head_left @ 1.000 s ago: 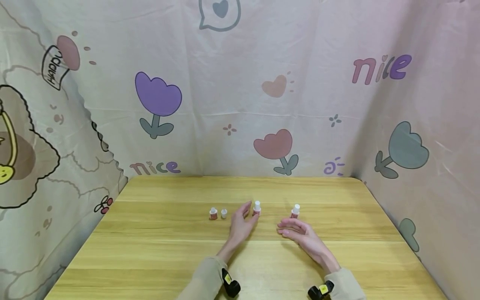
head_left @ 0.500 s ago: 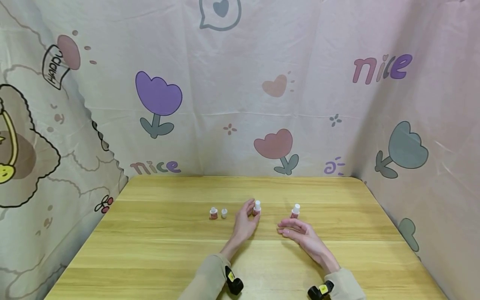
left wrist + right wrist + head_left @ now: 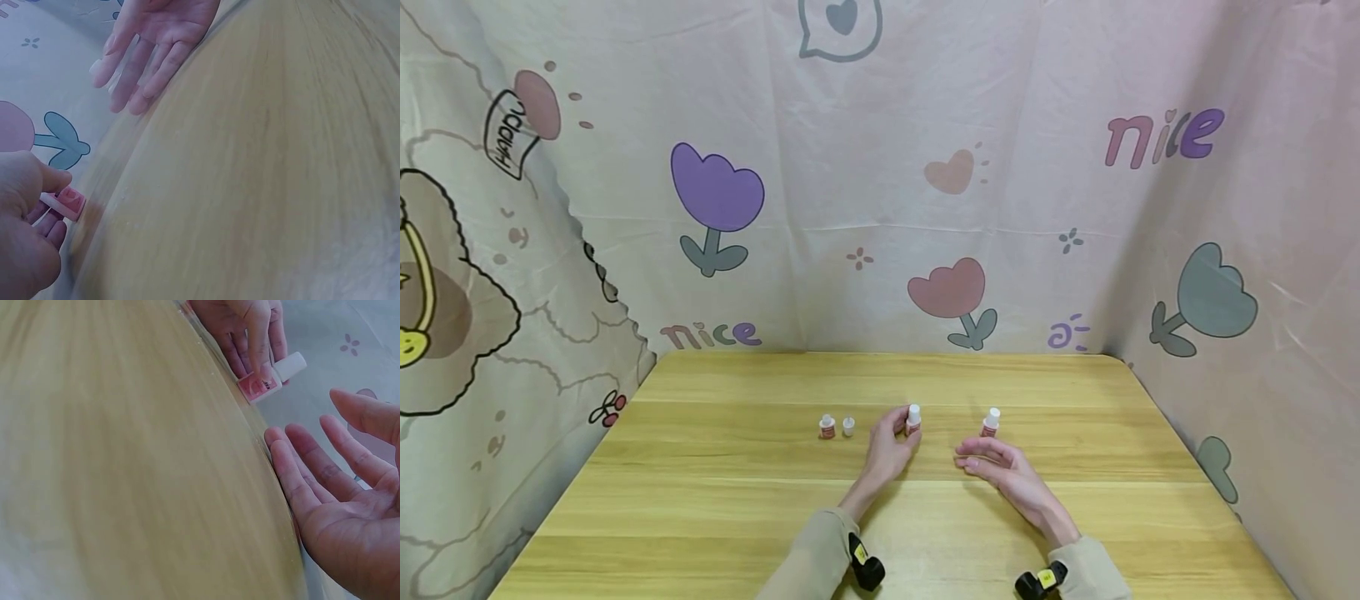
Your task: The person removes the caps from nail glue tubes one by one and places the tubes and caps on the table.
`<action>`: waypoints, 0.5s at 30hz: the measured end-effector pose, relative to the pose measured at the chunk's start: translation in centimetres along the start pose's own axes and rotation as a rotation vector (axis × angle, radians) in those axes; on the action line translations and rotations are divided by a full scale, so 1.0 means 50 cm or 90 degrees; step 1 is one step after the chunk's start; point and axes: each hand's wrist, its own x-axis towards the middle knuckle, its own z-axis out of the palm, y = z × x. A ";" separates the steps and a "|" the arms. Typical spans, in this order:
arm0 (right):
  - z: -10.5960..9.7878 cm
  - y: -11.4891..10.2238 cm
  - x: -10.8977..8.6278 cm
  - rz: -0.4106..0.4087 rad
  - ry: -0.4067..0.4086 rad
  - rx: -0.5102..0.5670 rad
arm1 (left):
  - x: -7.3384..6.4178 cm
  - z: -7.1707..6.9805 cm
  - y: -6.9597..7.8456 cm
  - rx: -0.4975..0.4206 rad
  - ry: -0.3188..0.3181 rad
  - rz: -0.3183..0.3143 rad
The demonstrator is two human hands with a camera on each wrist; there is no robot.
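Note:
My left hand pinches a small bottle with a white cap and a pink-red label, thumb on the near side and fingers behind. In the right wrist view this bottle stands on the table, its label partly behind the thumb. My right hand lies on its side on the table, fingers relaxed and palm turned inward, holding nothing. Just beyond its fingers stands a similar white-capped bottle, its base partly hidden in the head view.
Left of my left hand stand a shorter-topped bottle with a red label and a small white cap-like piece. They share the wooden table with the hands. A printed cloth hangs behind the table's far edge.
My left hand has shifted slightly right, and its fingers have come in round the bottle. That bottle sits slightly lower in view. The right hand stays put.

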 end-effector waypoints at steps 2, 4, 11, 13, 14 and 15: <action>-0.001 0.001 0.000 -0.001 -0.001 0.000 | 0.000 0.000 0.001 -0.002 -0.002 -0.006; -0.001 0.002 0.001 0.000 -0.003 0.000 | 0.000 0.000 0.003 -0.001 -0.001 -0.007; 0.000 0.000 0.005 0.005 -0.001 -0.008 | 0.000 0.000 0.003 0.015 -0.002 0.008; 0.000 -0.001 0.008 0.008 0.003 -0.012 | -0.001 -0.002 0.001 0.024 -0.005 0.011; 0.001 -0.001 0.010 0.009 0.003 -0.013 | -0.002 -0.003 0.000 0.030 -0.006 0.015; 0.002 -0.001 0.012 0.010 0.003 -0.013 | -0.002 -0.004 -0.002 0.036 -0.007 0.018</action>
